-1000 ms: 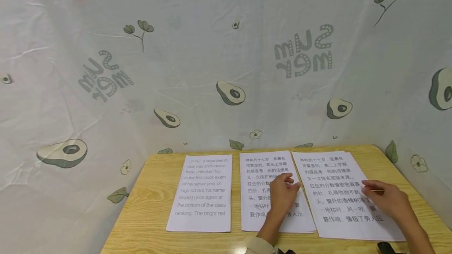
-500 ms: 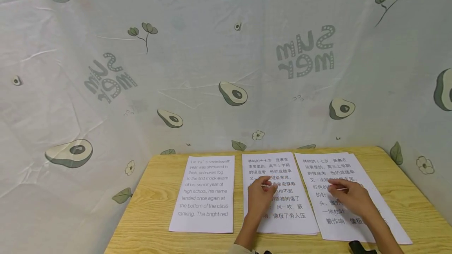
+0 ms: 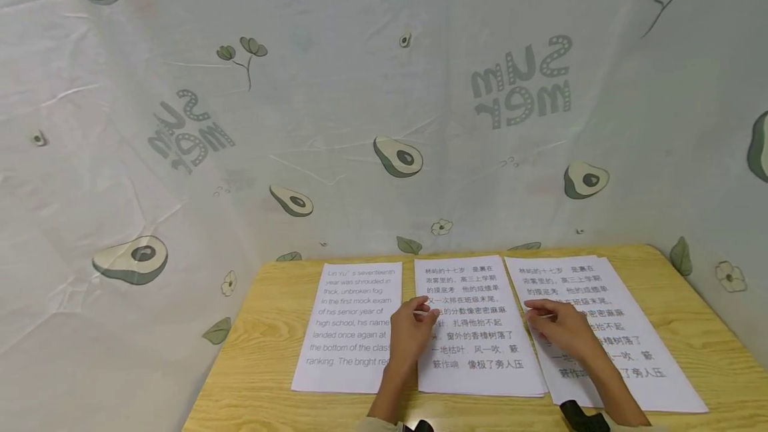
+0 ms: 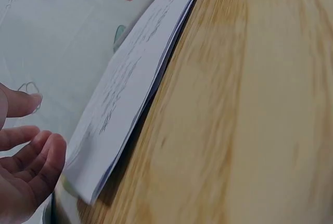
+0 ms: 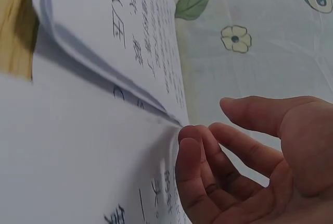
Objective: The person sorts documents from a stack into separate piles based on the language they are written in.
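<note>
Three sets of printed paper lie side by side in the head view: an English sheet [image 3: 345,325] on the left, a middle stack with Chinese text [image 3: 480,352], and a right stack with Chinese text [image 3: 651,389]. My left hand [image 3: 411,335] is at the middle stack's left edge, beside the English sheet, fingers loosely bent and holding nothing. Over the left part of the right stack is my right hand [image 3: 564,329]. In the right wrist view its thumb [image 5: 255,113] stands apart from the bent fingers [image 5: 200,177], which are close to the paper.
The paper lies on a yellow wooden table [image 3: 252,352]. Behind it hangs a pale cloth [image 3: 336,105] printed with avocados and leaves. Dark wrist devices [image 3: 579,415] show at the lower edge of the head view.
Both hands have moved left: the left hand from the middle stack's right side to its left edge, the right hand from the right stack's right edge to its left part.
</note>
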The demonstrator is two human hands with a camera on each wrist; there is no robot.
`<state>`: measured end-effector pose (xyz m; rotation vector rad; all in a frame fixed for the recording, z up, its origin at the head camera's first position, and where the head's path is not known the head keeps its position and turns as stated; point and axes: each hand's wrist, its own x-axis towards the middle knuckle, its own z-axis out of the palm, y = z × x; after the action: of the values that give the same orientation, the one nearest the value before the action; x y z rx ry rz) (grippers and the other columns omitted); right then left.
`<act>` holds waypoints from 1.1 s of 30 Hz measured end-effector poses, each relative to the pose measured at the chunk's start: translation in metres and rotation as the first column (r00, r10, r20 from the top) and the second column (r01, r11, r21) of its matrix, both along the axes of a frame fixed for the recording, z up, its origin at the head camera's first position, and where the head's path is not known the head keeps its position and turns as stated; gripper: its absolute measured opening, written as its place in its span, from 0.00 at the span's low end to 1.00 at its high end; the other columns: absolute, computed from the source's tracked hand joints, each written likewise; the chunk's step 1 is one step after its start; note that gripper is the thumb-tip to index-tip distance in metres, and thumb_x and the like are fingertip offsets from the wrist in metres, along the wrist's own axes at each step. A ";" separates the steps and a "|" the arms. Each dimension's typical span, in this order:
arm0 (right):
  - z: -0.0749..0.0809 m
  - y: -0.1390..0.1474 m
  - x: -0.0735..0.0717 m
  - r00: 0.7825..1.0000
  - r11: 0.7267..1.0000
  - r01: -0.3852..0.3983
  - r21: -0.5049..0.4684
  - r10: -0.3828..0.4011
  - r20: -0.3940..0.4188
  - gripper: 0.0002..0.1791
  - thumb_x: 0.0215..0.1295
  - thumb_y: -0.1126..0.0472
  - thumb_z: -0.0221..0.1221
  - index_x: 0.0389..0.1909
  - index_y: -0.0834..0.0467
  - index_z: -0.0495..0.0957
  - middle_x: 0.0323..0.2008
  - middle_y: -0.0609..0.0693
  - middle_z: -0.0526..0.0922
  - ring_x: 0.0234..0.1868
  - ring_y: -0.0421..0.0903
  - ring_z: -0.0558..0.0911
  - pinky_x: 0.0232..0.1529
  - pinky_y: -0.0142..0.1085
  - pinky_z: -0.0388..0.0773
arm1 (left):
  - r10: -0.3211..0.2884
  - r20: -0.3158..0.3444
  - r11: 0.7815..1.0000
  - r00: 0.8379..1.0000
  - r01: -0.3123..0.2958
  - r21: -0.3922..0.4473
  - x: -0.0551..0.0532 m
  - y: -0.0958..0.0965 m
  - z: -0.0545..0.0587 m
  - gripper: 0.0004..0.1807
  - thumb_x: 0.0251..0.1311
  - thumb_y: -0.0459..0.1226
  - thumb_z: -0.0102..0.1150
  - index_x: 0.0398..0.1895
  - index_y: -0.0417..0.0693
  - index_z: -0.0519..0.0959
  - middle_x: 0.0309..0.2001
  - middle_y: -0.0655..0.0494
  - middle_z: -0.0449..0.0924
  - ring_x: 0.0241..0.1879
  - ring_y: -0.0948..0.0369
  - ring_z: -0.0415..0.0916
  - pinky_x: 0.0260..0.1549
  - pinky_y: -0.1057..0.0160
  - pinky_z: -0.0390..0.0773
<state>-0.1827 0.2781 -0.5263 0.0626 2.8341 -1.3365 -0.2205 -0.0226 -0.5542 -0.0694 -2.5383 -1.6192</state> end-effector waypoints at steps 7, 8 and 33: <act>-0.005 -0.010 -0.004 1.000 0.997 0.012 0.071 -0.010 -0.029 0.24 0.75 0.56 0.65 0.62 0.69 0.82 0.46 0.59 0.90 0.42 0.48 0.88 0.33 0.32 0.78 | 0.024 -0.018 0.999 1.000 -0.024 -0.023 -0.001 -0.017 0.001 0.20 0.64 0.37 0.74 0.57 0.37 0.86 0.41 0.54 0.87 0.36 0.68 0.81 0.36 0.71 0.81; -0.006 -0.010 -0.005 0.999 0.996 0.017 0.084 -0.014 -0.035 0.24 0.74 0.56 0.66 0.62 0.68 0.83 0.46 0.58 0.90 0.43 0.49 0.88 0.34 0.32 0.78 | 0.020 -0.021 1.000 1.000 -0.021 -0.022 -0.001 -0.018 0.001 0.20 0.64 0.36 0.74 0.57 0.37 0.86 0.41 0.53 0.87 0.36 0.68 0.82 0.36 0.71 0.82; -0.017 -0.020 -0.006 0.998 0.988 0.014 0.156 -0.004 -0.066 0.23 0.69 0.62 0.67 0.59 0.72 0.83 0.44 0.63 0.88 0.38 0.48 0.84 0.34 0.35 0.76 | -0.036 -0.009 0.981 0.999 0.034 -0.189 -0.006 -0.024 -0.005 0.13 0.62 0.32 0.71 0.22 0.43 0.79 0.23 0.59 0.67 0.26 0.65 0.64 0.26 0.68 0.64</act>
<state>-0.1885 0.2585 -0.5430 0.0332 2.9923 -1.1351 -0.2267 -0.0465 -0.5592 -0.1426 -2.6884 -1.3803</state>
